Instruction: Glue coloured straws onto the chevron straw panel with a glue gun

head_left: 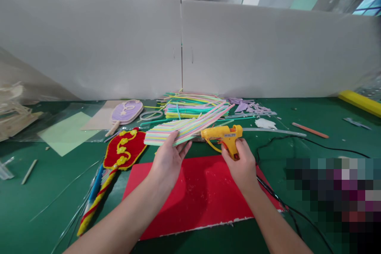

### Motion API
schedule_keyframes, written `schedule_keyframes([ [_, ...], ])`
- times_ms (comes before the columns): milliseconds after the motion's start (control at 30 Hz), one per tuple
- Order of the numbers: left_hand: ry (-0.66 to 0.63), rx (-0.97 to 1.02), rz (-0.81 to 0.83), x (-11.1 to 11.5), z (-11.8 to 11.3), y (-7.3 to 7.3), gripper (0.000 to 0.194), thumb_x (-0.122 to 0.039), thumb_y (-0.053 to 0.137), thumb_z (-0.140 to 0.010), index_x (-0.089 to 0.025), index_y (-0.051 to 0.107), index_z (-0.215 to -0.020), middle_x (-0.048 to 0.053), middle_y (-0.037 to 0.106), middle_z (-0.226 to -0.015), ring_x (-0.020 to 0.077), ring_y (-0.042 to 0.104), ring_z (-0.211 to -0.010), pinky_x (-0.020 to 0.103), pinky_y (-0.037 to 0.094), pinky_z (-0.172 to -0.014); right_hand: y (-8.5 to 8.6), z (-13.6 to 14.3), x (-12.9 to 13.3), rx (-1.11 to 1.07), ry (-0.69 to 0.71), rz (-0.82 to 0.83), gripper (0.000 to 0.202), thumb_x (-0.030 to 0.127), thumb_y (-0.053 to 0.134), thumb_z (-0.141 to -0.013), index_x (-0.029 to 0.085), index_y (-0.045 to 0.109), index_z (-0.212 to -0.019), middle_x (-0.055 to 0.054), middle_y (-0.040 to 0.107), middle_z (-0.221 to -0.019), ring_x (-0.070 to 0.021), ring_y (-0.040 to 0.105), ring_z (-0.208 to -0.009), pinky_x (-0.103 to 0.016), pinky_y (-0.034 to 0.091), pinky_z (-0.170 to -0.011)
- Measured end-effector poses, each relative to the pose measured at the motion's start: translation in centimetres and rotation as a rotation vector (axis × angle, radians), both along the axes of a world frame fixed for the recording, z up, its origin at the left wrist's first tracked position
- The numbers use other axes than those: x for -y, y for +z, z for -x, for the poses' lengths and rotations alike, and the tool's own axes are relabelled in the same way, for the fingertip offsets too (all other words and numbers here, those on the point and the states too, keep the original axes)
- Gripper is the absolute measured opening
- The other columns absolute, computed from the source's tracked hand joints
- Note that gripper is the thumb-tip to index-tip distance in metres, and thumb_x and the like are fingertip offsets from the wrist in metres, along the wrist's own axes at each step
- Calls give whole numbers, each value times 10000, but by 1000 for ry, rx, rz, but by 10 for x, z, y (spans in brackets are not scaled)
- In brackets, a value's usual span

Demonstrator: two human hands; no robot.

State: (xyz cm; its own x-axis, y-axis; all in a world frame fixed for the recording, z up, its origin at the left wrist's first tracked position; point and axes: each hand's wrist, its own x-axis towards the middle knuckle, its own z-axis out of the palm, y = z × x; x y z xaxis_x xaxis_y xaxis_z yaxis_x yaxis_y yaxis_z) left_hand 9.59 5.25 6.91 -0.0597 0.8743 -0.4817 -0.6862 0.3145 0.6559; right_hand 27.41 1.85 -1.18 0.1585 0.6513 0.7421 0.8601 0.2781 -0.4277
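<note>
My left hand (169, 158) grips a flat panel of pastel striped pipe cleaners (160, 132), whose loose ends fan out to the upper right. In my right hand (242, 164) is a yellow hot glue gun (218, 132), its nozzle pointing left at the panel's lower edge. Whether the nozzle touches the panel I cannot tell. A clear glue stick (274, 130) trails from the gun's back. Under both hands lies a red board (208, 198). Behind the panel is a pile of loose pastel pipe cleaners (193, 110).
A red and yellow fuzzy fan (126, 149) and a lilac fan (127, 112) lie at left, near a pale green sheet (68, 133). Black cable (293, 206) runs along the right. Purple scraps (256, 108) and an orange stick (310, 130) lie there too. White partitions (89, 43) close off the back.
</note>
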Motion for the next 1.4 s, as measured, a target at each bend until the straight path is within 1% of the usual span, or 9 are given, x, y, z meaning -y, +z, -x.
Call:
schedule_keyframes([
  [367, -6, 4, 0, -1, 1, 0, 142, -92, 508, -895, -172, 625, -905, 34, 718, -929, 117, 680, -685, 229, 582, -606, 2, -2, -1, 26, -44, -33, 57, 234, 546, -868, 183, 528, -886, -53, 543, -828, -185, 584, -757, -286, 480, -631],
  [667, -6, 16, -1, -1, 2, 0, 153, -94, 512, -894, -175, 636, -932, 16, 723, -862, 106, 677, -642, 215, 574, -588, 3, -2, 0, 4, -60, -29, 46, 229, 550, -863, 193, 523, -876, -40, 532, -811, -175, 572, -736, -276, 463, -609],
  [1167, 1, 32, -12, -1, 4, 2, 184, -84, 516, -884, -175, 650, -972, 36, 727, -906, 102, 667, -618, 217, 575, -595, 4, -7, 0, 19, -90, -44, 50, 241, 549, -860, 193, 539, -847, -24, 510, -759, -159, 535, -654, -267, 428, -552],
  [1400, 2, 26, -20, -1, 4, 1, 148, -85, 514, -887, -172, 633, -896, 22, 720, -886, 98, 666, -629, 211, 570, -592, 3, -10, -1, 15, -107, -50, 59, 241, 565, -855, 199, 527, -837, -9, 482, -737, -146, 502, -624, -260, 414, -545],
])
